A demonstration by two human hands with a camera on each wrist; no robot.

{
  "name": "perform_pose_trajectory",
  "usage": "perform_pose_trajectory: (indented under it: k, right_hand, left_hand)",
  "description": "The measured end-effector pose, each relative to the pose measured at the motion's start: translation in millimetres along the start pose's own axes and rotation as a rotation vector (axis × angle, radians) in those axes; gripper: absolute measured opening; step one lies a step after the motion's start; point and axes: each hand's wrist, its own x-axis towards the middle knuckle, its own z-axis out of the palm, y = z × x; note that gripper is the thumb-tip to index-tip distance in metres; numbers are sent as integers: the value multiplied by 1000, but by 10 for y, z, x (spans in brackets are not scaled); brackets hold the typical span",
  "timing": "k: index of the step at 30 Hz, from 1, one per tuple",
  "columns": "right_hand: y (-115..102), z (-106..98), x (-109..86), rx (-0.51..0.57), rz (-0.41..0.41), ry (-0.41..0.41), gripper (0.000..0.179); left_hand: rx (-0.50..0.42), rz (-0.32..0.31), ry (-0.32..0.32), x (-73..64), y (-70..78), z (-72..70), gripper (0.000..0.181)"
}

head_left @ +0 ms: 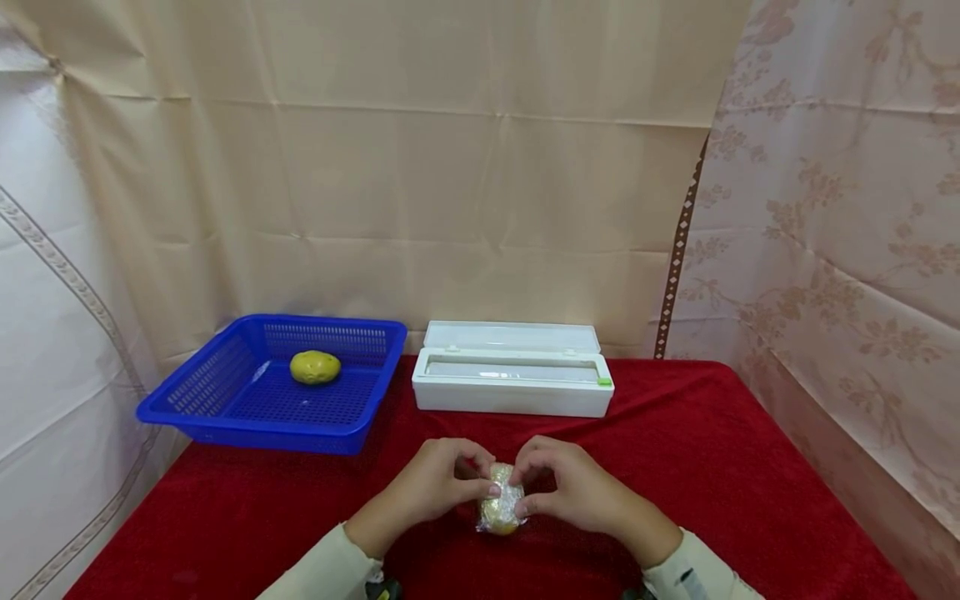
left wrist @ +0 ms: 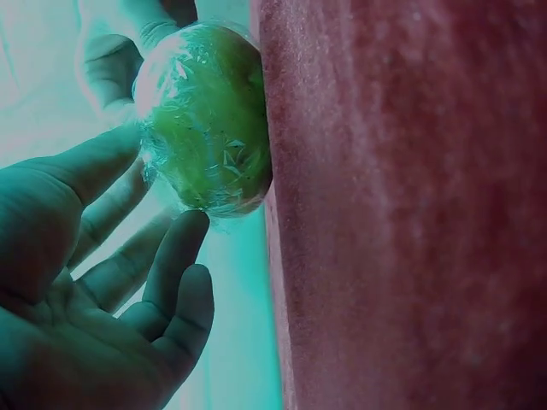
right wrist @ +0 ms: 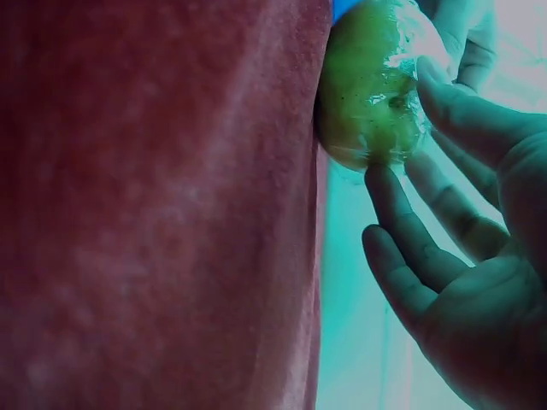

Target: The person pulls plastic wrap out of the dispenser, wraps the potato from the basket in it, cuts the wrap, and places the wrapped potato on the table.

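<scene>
In head view, partly hidden by left hand [head_left: 438, 481] and right hand [head_left: 570, 483]: wrapped potato [head_left: 501, 510]; cut off at bottom: sleeves [head_left: 322, 568]; blurred in wrist views: cloth [left wrist: 410, 213]

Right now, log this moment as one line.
Hands: left hand and right hand holding wrapped potato; wrapped potato: on red cloth; bare potato: in blue basket; white box: lid open

Near, we see clear plastic film [head_left: 507, 502], glossy and crinkled, over a potato [head_left: 498, 527]. Under it we find red cloth [head_left: 720, 475], matt and velvety. Far left, the basket [head_left: 281, 431] looks like perforated plastic; right of it, the box [head_left: 510, 401], smooth plastic. Farthest, we see a creased cloth curtain [head_left: 420, 175].
</scene>
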Motion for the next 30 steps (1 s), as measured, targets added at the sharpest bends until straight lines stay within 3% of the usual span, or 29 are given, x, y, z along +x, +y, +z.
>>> perform_pose_trajectory:
  k: [5, 9, 13, 17, 22, 30]
  right_hand:
    - [-29, 12, 3, -45, -32, 36, 17]
    - [-85, 4, -13, -167, -83, 10, 17]
    - [-127, -9, -37, -271, -83, -44, 35]
    - [-129, 9, -28, -201, -22, -70, 40]
    - [-112, 30, -15, -95, 36, -43, 37]
    - [-94, -2, -2, -140, 43, 19, 36]
  left_hand:
    - [85, 43, 9, -10, 32, -27, 9]
    - [226, 94, -48, -33, 80, -88, 10]
    - [367, 145, -120, -64, 123, -143, 30]
    - [450, 185, -138, -70, 116, -135, 47]
    - [383, 198, -140, -43, 85, -93, 44]
    - [276, 162, -121, -49, 84, -120, 25]
